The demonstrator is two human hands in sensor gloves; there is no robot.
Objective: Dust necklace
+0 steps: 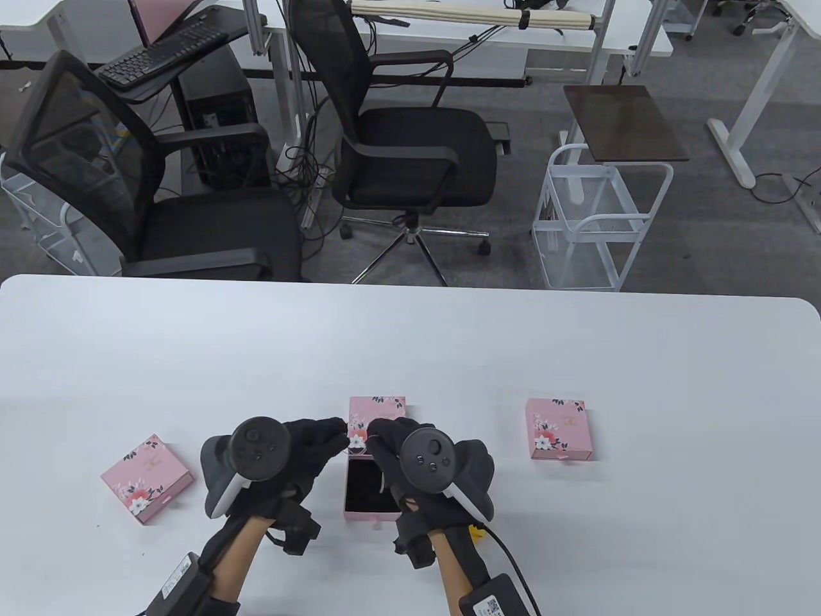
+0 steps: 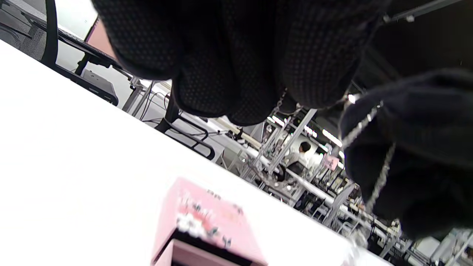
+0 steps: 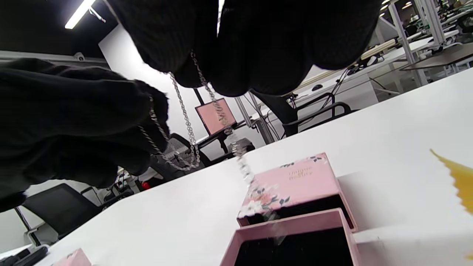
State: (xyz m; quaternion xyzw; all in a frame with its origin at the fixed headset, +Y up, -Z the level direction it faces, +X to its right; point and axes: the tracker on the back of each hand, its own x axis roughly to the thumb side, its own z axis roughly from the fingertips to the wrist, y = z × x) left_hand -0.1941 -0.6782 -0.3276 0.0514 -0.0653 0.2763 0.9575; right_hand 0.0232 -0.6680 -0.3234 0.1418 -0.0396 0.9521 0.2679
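A thin silver necklace (image 3: 186,122) hangs between my two gloved hands above the open pink box. My left hand (image 1: 321,439) pinches one part of the chain (image 2: 364,125). My right hand (image 1: 385,436) pinches another part, and a strand (image 3: 240,159) dangles down toward the box. The box's drawer (image 1: 371,493) is slid out toward me, showing a black lining, and its flowered sleeve (image 1: 377,410) lies just behind. In the table view the chain is hidden behind the fingers.
Two closed pink flowered boxes lie on the white table (image 1: 410,346): one at the left (image 1: 146,478), one at the right (image 1: 558,428). Something yellow (image 3: 458,177) shows at the right edge of the right wrist view. Office chairs and a wire trolley stand beyond the table's far edge.
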